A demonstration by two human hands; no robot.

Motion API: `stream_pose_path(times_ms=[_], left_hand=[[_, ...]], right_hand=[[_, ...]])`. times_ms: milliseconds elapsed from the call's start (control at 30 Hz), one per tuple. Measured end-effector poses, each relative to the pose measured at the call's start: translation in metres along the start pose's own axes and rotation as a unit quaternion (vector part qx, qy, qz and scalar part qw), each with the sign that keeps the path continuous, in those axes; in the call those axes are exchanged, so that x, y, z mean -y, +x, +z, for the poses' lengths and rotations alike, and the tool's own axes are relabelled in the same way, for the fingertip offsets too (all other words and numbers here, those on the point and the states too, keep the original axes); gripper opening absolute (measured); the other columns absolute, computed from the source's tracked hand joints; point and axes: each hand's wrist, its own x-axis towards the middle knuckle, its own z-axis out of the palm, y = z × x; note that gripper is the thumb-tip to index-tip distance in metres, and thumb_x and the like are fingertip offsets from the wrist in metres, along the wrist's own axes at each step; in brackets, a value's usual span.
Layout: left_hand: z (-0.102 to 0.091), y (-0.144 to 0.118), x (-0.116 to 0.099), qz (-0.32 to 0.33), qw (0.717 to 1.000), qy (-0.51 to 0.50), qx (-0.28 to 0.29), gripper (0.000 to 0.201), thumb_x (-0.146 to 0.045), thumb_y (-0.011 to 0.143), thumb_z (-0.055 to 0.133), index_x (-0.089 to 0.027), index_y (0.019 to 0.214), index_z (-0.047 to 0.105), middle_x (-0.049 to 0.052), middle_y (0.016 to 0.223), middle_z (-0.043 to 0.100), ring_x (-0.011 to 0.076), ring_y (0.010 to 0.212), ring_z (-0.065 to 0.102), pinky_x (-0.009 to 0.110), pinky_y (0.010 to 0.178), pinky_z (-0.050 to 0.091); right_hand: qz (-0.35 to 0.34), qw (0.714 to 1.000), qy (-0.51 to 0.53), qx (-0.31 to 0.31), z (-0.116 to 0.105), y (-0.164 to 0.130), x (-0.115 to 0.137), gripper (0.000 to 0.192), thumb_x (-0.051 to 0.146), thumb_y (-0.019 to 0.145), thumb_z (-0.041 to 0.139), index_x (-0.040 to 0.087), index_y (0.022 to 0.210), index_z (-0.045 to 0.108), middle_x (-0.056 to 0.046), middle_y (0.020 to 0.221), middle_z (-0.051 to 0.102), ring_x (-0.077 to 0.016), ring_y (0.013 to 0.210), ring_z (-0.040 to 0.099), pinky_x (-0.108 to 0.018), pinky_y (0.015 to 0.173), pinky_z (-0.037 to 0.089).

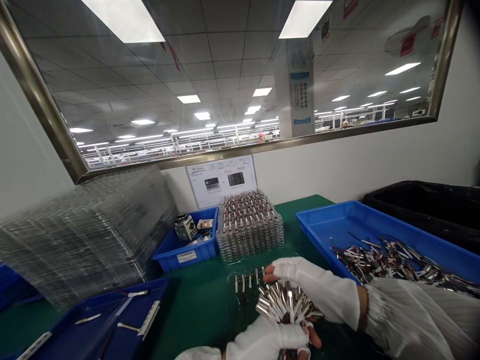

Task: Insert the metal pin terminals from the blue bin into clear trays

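Green matting covers the workbench in front of me, under a long window that looks onto a brightly lit factory hall. Both my hands wear white fingerless gloves. My left hand is closed around the lower end of a bundle of small metal-capped parts, its wires trailing below my fist. My right hand curves over the top of the same bundle, thumb pointing away from me, fingers resting against the silver caps without closing fully.

Just beyond my hands lies a clear tray with a few of the same parts standing in it. Farther past it sits a stack of filled clear trays, and beside that, toward my left, a small blue bin holding a metal can and small items. A printed sheet hangs on the wall behind them.

To the right of my hands, a large blue tray holds a loose heap of more parts with wires, and a black bin stands behind it. To my left rises a tall stack of empty clear trays, with another blue tray nearer me holding a few white-tipped sticks.
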Motion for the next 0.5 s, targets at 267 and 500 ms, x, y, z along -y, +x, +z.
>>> stream_pose_path(times_ms=[267,500], left_hand=[[-0.004,-0.001,-0.003,0.044,0.993,0.079,0.077,0.017,-0.023,0.058,0.063,-0.014,0.074,0.063,0.004,0.072,0.057,0.0091,0.056,0.047,0.023,0.057,0.039],[0.005,-0.008,-0.01,0.088,0.987,0.097,0.097,0.022,-0.021,0.054,0.066,-0.014,0.074,0.062,0.004,0.078,0.059,0.015,0.075,0.052,0.03,0.079,0.038]], right_hand=[[-0.003,0.996,-0.036,0.082,0.002,0.0,0.002,0.022,0.017,0.057,0.056,0.011,0.078,0.057,-0.002,0.067,0.057,-0.0121,0.061,0.053,-0.024,0.059,0.041],[-0.014,0.993,-0.058,0.105,0.004,-0.011,0.008,0.038,0.04,0.064,0.054,0.013,0.091,0.056,-0.005,0.081,0.059,-0.0163,0.073,0.054,-0.027,0.065,0.042]])
